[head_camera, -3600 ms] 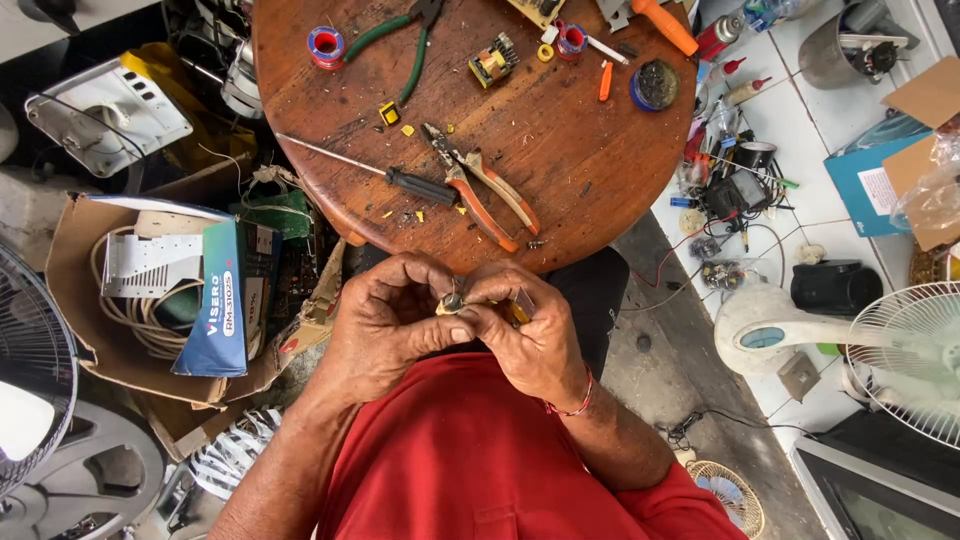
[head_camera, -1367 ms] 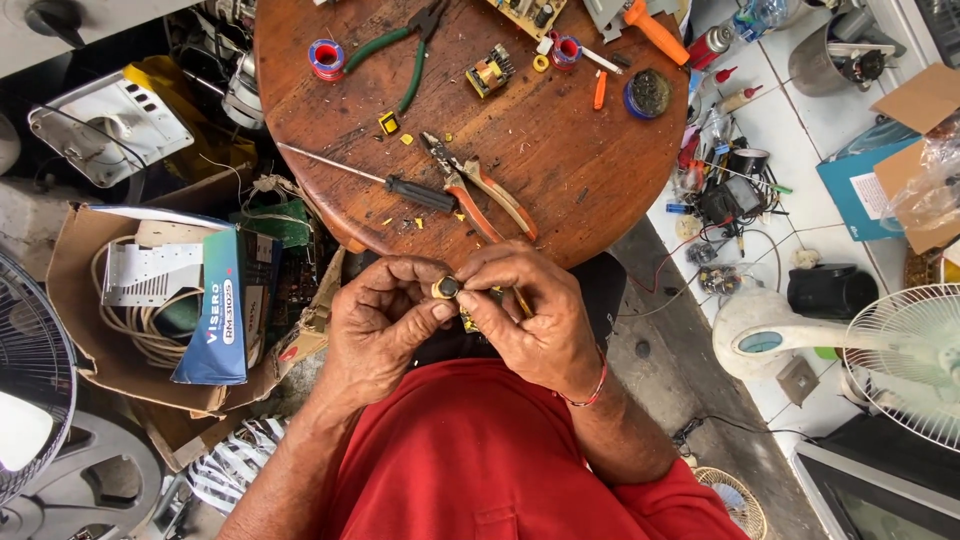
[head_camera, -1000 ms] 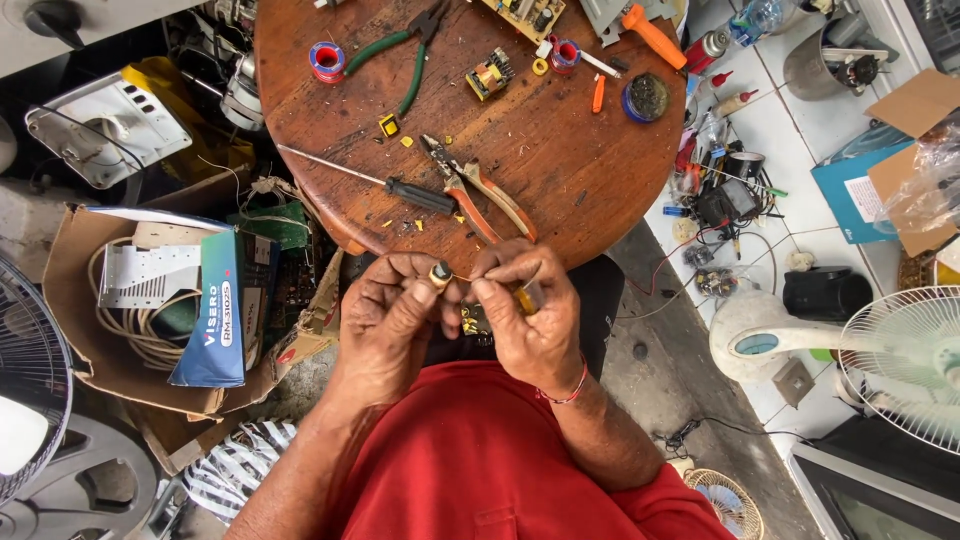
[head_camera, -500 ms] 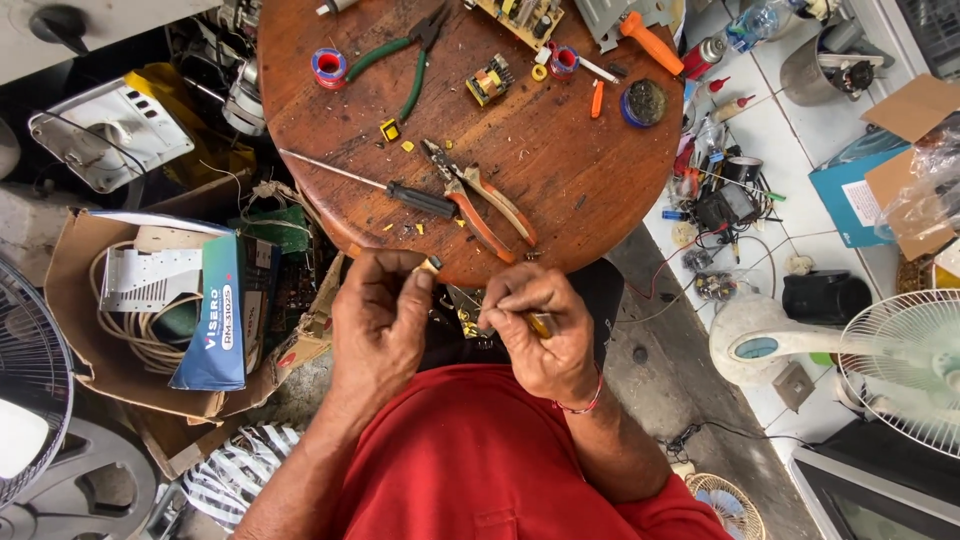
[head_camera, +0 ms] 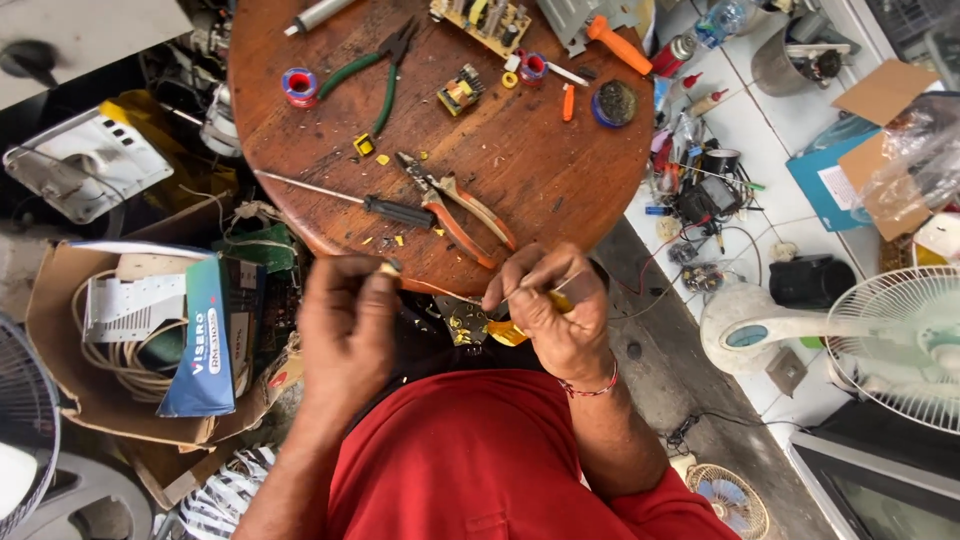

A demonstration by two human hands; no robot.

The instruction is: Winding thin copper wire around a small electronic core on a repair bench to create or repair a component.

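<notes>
One yellow-handled tool (head_camera: 545,298), tip leftward

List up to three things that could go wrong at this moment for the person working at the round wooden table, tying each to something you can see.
1. The left hand pinches a tiny part at the table edge; it could drop into the clutter below.
2. The right hand works a thin tool with a yellow handle close to the fingers; a slip might prick them.
3. The orange-handled pliers and the black-handled screwdriver lie near the edge and could be knocked off.
</notes>
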